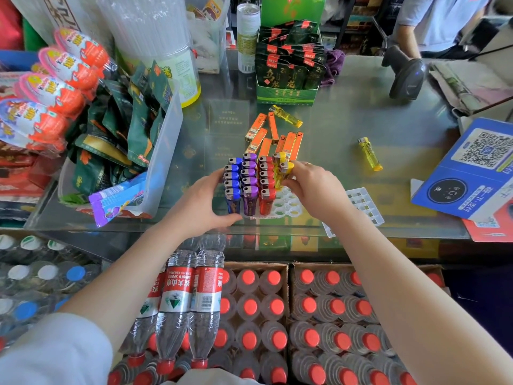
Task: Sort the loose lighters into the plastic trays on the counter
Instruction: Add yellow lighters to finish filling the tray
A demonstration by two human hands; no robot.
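Note:
A white plastic tray stands on the glass counter with upright rows of blue, purple and red lighters. My left hand grips the tray's left side. My right hand holds a yellow lighter upright over the tray's right column, beside another yellow one. Two loose yellow lighters lie on the counter, one to the right and one farther back. Several flat orange lighters lie loose behind the tray. A second, empty white tray lies under my right wrist.
A clear bin of green snack packets stands left. A green display box of packets is at the back, a barcode scanner back right, a blue QR payment stand right. Water bottles fill boxes below the counter edge.

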